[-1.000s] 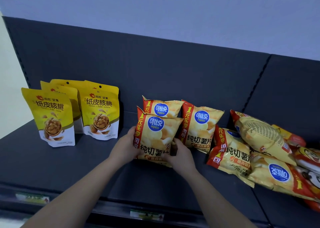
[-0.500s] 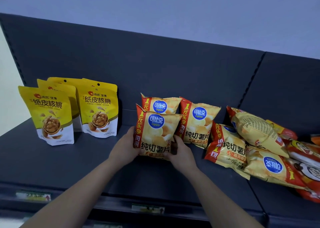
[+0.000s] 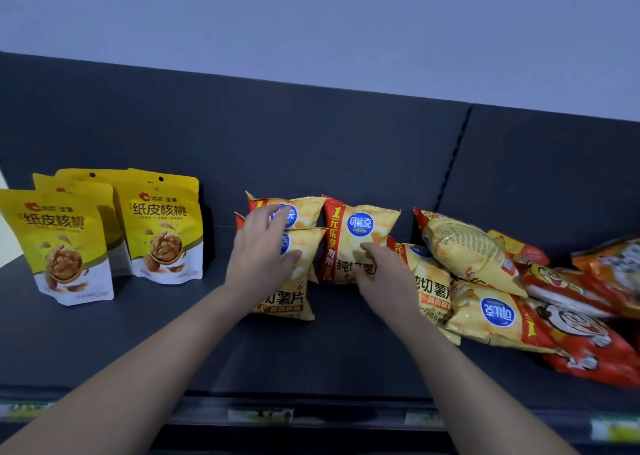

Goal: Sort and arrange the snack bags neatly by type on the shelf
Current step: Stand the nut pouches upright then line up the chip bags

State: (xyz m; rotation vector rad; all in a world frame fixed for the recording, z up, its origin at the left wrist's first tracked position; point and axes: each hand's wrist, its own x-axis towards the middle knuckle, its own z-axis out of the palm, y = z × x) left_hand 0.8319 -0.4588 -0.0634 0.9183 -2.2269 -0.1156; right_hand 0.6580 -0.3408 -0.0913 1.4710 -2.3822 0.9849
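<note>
Several yellow walnut pouches (image 3: pixel 162 226) stand at the left of the dark shelf (image 3: pixel 173 337). In the middle, a yellow-and-red chip bag (image 3: pixel 294 299) stands in front of another chip bag (image 3: pixel 306 212). My left hand (image 3: pixel 263 250) lies over both with fingers spread, touching them. A third chip bag (image 3: pixel 360 226) stands just to the right, and my right hand (image 3: pixel 381 271) rests against its lower front with bent fingers. Whether it grips the bag is unclear.
A loose heap lies at the right: more chip bags (image 3: pixel 495 316), a ridged yellow bag (image 3: pixel 464 250) and red cartoon bags (image 3: pixel 575 337). The dark back panel (image 3: pixel 311 143) stands behind, and a price-tag rail (image 3: pixel 259 415) runs along the front edge.
Both hands let go of the front chip bag. My left hand rose over its top toward the bag behind, and my right hand moved right onto the neighbouring bag.
</note>
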